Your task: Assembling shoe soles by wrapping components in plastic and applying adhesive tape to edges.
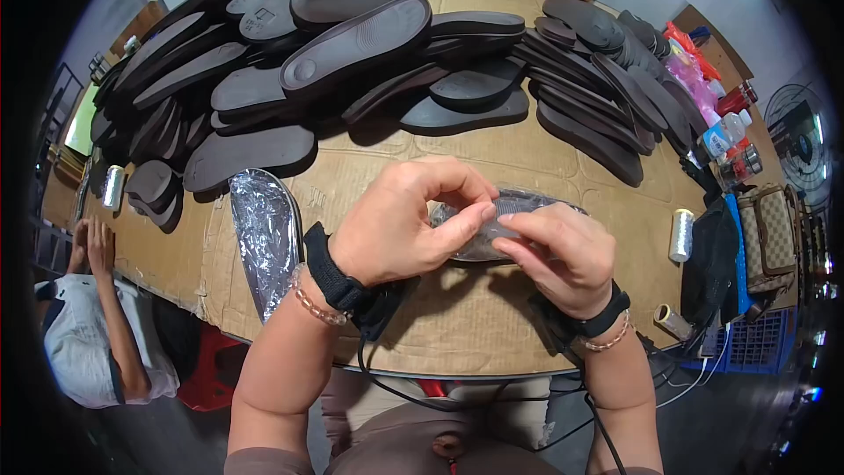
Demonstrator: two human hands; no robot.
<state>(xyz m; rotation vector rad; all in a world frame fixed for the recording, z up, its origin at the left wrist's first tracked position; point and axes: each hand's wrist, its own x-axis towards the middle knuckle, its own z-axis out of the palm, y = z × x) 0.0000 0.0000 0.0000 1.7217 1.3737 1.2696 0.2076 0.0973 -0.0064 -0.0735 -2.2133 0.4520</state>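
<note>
A dark shoe sole (479, 251) lies in front of me, with glossy clear plastic film on its top. Over it, my left hand (404, 220) pinches the film between thumb and fingertips. Close beside those fingertips, my right hand (563, 255) has its thumb and index finger closed on the film too. Both hands cover much of this sole. To the left of my left wrist rests another sole (264, 242), covered in crinkled clear film. Each wrist wears a black strap and a beaded bracelet.
Piles of dark soles (360, 40) fill the far side of the cardboard-covered table (352, 171). Thread spools (681, 235) stand near both side edges. A plastic bottle (723, 136) and a checked bag (767, 237) are at right. Other people sit at left and across; cables run below my wrists.
</note>
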